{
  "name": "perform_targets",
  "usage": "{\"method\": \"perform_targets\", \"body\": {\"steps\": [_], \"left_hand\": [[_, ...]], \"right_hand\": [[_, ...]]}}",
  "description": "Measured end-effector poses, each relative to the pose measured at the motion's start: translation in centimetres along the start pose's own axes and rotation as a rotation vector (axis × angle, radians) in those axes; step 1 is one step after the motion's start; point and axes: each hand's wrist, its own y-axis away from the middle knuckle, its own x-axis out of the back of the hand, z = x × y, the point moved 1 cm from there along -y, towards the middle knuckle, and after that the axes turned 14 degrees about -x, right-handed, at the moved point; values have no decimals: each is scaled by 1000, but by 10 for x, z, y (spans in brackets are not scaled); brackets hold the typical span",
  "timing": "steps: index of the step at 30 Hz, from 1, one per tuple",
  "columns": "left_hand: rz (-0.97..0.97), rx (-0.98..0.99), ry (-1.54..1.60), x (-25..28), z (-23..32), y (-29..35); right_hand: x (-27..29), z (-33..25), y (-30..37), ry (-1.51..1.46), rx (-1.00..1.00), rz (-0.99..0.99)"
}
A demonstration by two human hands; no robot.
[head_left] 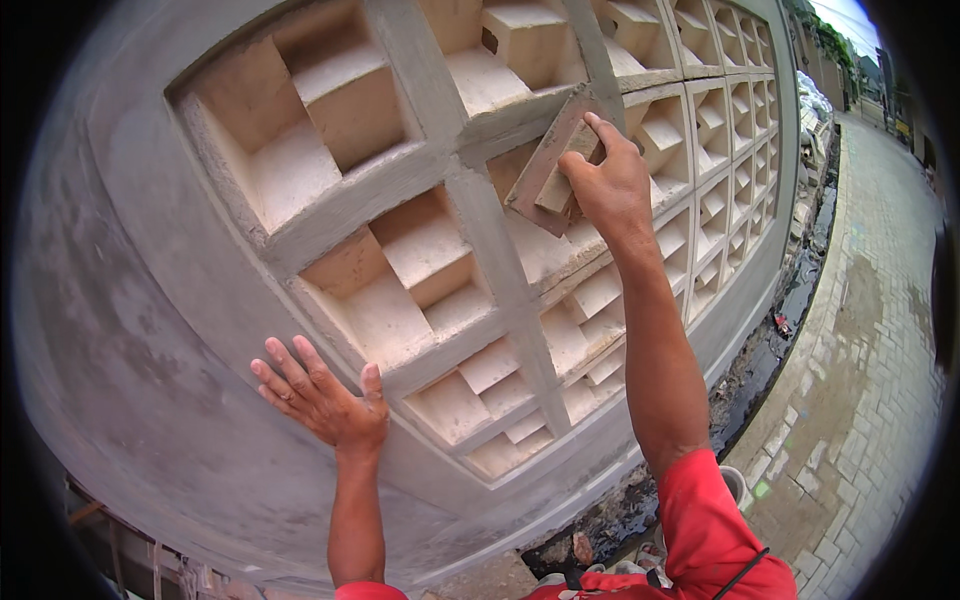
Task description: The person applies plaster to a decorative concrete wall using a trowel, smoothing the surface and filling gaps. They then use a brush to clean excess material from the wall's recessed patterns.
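My right hand (612, 185) is closed around the block handle of a plastering float (556, 160), a flat rectangular board with worn, dusty faces. The float is tilted against the grid of a breeze-block wall (478, 215), at the grey mortar joint beside an upper opening. Pale cream blocks with stepped hollows (430, 270) fill the grid between grey cement strips. Lower left, my left hand (325, 395) is open, fingers spread and thumb apart, in front of the smooth grey plastered wall (190, 330). It holds nothing. Whether its palm touches the wall I cannot tell.
A narrow drainage ditch (770, 370) with dark water and debris follows the wall's foot. Beyond it lies a paved brick path (850, 400). Part of a pale bucket (735, 487) shows beside my right sleeve. Wooden pieces (88, 512) stand at lower left.
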Motion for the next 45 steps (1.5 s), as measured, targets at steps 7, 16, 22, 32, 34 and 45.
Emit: {"method": "perform_targets", "body": {"steps": [7, 16, 22, 32, 34, 45], "left_hand": [[-29, 9, 1, 1, 1, 3], [0, -8, 10, 0, 1, 0], [-32, -1, 0, 2, -2, 3], [-8, -23, 6, 1, -1, 0], [-5, -16, 13, 2, -1, -2], [-28, -26, 2, 0, -2, 1]], "right_hand": [[-58, -11, 81, 152, 239, -194], [-7, 3, 2, 70, 35, -41], [-56, -6, 87, 174, 294, -174], [-23, -6, 27, 121, 62, -39], [-42, -11, 60, 184, 136, -101], [-16, -13, 30, 111, 20, -63]]}}
